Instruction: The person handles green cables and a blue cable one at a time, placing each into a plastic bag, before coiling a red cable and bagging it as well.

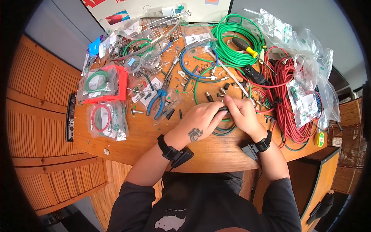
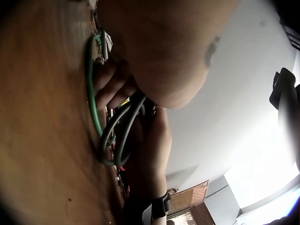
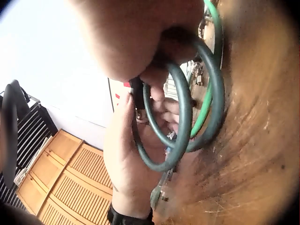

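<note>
Low over the front of the table, my left hand and right hand meet, thumbs close together. Both grip a dark green cable, whose loops hang below the fingers. A short black piece on the cable, likely a boot or sleeve, shows between the left thumb and the right hand in the right wrist view. The right fingers curl round the cable, hiding part of it. A brighter green cable lies on the tabletop behind the loops.
Blue-handled long-nose pliers lie left of the hands. Beyond are a green cable coil and a yellow-and-black screwdriver. Red cables and plastic bags crowd the right. Loose connectors lie near the fingers; a red bin stands left.
</note>
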